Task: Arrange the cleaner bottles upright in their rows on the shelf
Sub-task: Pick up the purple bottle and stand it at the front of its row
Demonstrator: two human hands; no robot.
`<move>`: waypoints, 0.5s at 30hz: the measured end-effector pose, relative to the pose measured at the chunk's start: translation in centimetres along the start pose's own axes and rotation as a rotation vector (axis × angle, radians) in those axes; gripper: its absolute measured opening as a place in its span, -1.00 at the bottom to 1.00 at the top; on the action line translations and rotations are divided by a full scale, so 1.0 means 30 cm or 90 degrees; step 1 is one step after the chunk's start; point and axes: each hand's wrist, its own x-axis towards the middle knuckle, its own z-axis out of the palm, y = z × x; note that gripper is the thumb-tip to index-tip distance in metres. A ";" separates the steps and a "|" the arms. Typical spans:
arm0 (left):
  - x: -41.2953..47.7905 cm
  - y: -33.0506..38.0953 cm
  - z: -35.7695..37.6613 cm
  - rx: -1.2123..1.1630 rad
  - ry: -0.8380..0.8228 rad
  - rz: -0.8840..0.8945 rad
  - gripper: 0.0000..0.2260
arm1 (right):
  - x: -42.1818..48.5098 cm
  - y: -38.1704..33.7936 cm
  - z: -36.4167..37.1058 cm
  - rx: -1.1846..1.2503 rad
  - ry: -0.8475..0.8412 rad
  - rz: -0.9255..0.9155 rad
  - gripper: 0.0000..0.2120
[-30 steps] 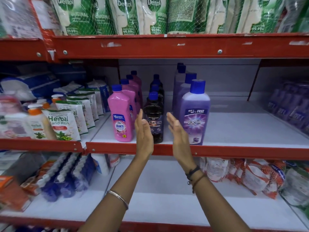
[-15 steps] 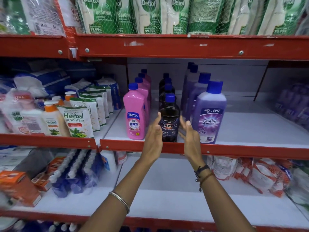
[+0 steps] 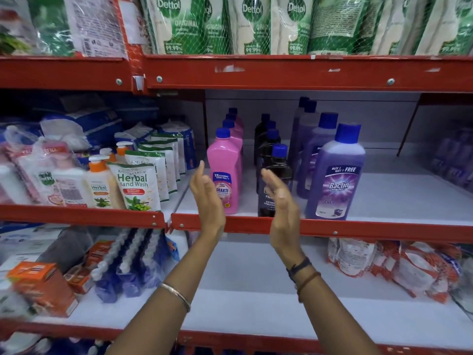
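Three rows of blue-capped cleaner bottles stand upright on the middle shelf (image 3: 384, 198). The front pink bottle (image 3: 226, 167) leads the left row, the front dark Bactin bottle (image 3: 276, 165) the middle row, and the front purple Bactin bottle (image 3: 337, 175) the right row. My left hand (image 3: 207, 198) is raised flat with fingers apart just left of and in front of the pink bottle. My right hand (image 3: 281, 201) is flat and covers the dark bottle's label. Neither hand grips anything. The pink bottle stands between my two palms.
Herbal hand wash pouches (image 3: 137, 185) and pump bottles (image 3: 99, 185) fill the shelf section to the left. Dettol refill packs (image 3: 256, 24) hang behind netting above. The lower shelf holds purple spiral-necked bottles (image 3: 128, 265), orange boxes (image 3: 43, 288) and bagged goods (image 3: 409, 267). Red shelf rail (image 3: 358, 229) runs across the front.
Both hands have come off the dark bottle and shifted left, now flanking the pink bottle with palms apart. The view has moved a little to the left.
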 end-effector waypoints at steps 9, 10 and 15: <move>0.070 -0.031 -0.073 0.053 -0.198 -0.018 -0.15 | 0.116 0.054 0.197 -0.017 -0.128 0.187 -0.56; 0.066 -0.027 -0.081 0.059 -0.209 -0.018 -0.15 | 0.123 0.059 0.194 -0.017 -0.133 0.187 -0.57; 0.066 -0.056 -0.114 0.108 -0.241 -0.056 -0.25 | 0.117 0.074 0.172 -0.029 -0.127 0.195 -0.62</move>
